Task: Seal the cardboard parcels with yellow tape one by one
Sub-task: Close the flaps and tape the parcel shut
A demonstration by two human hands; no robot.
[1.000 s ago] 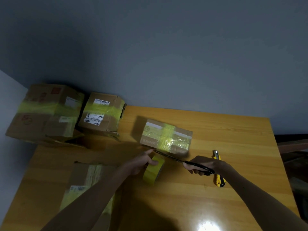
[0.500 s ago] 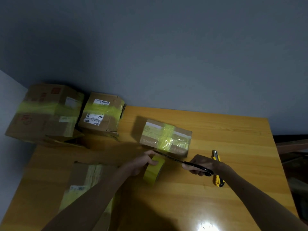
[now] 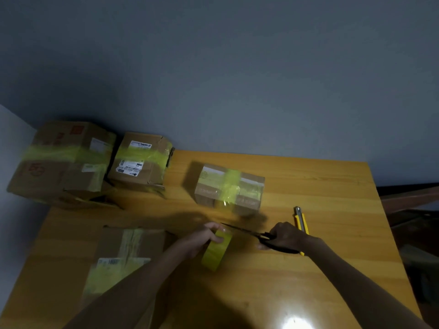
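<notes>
place: plain packing room | signs: wooden table (image 3: 320,191), grey wall (image 3: 237,79), taped cardboard parcels (image 3: 140,160)

I counted 4 cardboard parcels from my remote station, each banded in yellow tape. The large parcel (image 3: 61,162) sat at the far left corner, with the medium parcel (image 3: 140,162) just beside it on the right, both bearing white labels. The small parcel (image 3: 228,188) stood alone near the middle of the table (image 3: 320,191), a glossy strip crossing its top and front. The near parcel (image 3: 128,255) lay front left. The yellow tape roll (image 3: 216,252) stood on edge, gripped by the left hand (image 3: 202,239).
</notes>
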